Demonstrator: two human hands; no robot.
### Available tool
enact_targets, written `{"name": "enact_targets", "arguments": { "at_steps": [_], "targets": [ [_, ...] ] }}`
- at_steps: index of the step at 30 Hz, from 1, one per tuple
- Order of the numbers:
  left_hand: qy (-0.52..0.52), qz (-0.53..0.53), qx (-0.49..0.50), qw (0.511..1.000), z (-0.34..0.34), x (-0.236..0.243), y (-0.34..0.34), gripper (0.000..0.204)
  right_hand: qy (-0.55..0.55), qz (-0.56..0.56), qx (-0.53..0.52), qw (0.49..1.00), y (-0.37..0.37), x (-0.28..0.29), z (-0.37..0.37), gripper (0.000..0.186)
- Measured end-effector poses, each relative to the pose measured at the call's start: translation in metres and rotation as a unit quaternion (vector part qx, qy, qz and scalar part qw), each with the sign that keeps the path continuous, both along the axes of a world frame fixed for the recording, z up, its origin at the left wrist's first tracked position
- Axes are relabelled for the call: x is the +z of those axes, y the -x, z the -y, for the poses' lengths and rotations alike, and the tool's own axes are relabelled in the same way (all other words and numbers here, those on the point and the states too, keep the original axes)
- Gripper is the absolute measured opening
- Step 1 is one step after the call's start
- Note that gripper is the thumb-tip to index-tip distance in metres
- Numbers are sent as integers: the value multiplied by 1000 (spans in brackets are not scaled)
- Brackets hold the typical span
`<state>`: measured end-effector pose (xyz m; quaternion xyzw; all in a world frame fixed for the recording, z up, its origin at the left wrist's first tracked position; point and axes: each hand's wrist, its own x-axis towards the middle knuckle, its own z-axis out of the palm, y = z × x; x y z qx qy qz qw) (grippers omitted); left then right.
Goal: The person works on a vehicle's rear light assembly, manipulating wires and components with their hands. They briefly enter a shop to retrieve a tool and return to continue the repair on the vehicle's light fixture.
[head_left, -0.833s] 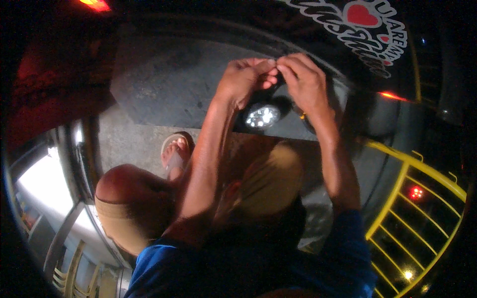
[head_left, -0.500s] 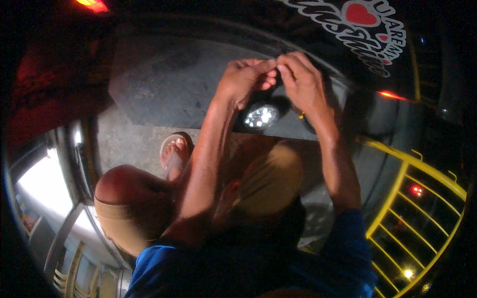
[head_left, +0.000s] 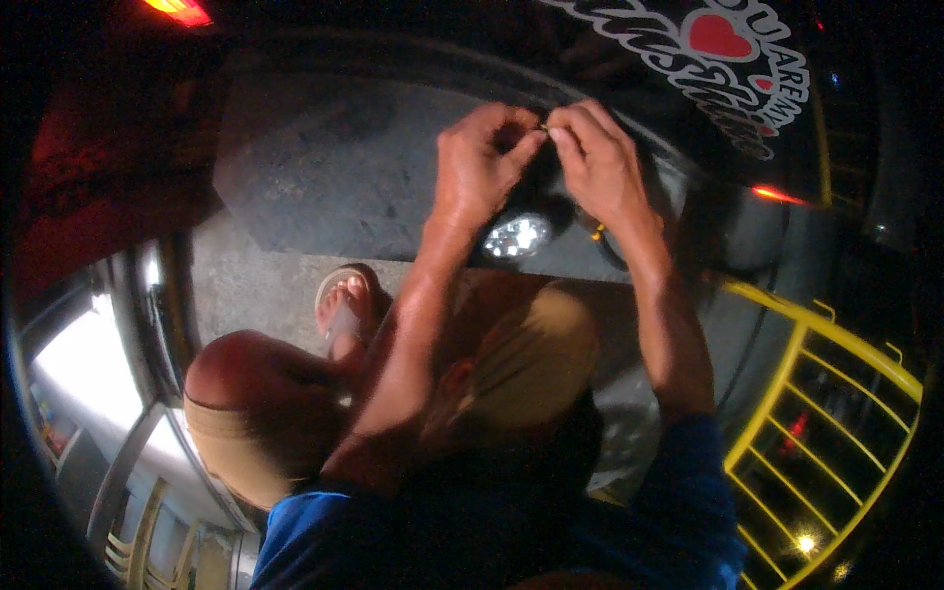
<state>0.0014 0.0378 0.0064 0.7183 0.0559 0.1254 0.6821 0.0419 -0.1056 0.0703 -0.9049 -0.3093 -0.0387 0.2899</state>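
Note:
My left hand [head_left: 482, 162] and my right hand [head_left: 600, 162] meet high in the middle of the view. Their fingertips pinch a small thin piece [head_left: 544, 128], too small to name. Just below them is a round, shiny lamp [head_left: 518, 236] with a faceted, glinting face, set against a flat dark grey panel [head_left: 315, 157]. A small yellow detail [head_left: 597, 233] shows beside my right wrist, on something dark that is partly hidden by it.
Dark bodywork with a heart decal [head_left: 723, 36] curves beyond my hands. A red light [head_left: 182, 12] glows top left. A yellow railing [head_left: 796, 344] stands at right, a bright-lit glazed frame [head_left: 93, 364] at left. My sandalled foot [head_left: 346, 305] rests on concrete [head_left: 236, 275].
My left hand has rotated, with its thumb now lower and its curled fingers drawn back behind it. My right hand has shifted slightly upward, its fingertips still meeting the left's.

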Motion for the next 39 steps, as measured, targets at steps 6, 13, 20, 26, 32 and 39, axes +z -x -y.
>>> {"name": "enact_targets", "arguments": {
  "at_steps": [6, 13, 20, 26, 32, 39],
  "targets": [
    [-70, 88, 34, 993, 1, 1, 1, 15, 0, -10, -3, 1000, -1, 2, -1, 7],
    [-67, 125, 44, 989, 3, -6, 0, 13, 8, -10, -6, 1000, -2, 2, -1, 7],
    [-64, 120, 28, 990, 2, -3, 0, 11, -1, -12, -7, 1000, -2, 0, 0, 8],
    [-56, 94, 23, 994, 3, 2, 2, 11, -8, -12, -18, 1000, 1, 2, -1, 8],
    [-104, 69, -15, 992, -5, 10, -3, 18, 23, 21, -4, 999, 1, -2, 3, 8],
    [203, -281, -215, 913, -17, 4, -26, 12, 21, 7, 43, 999, -3, -3, 8, 6]
  ]
}}
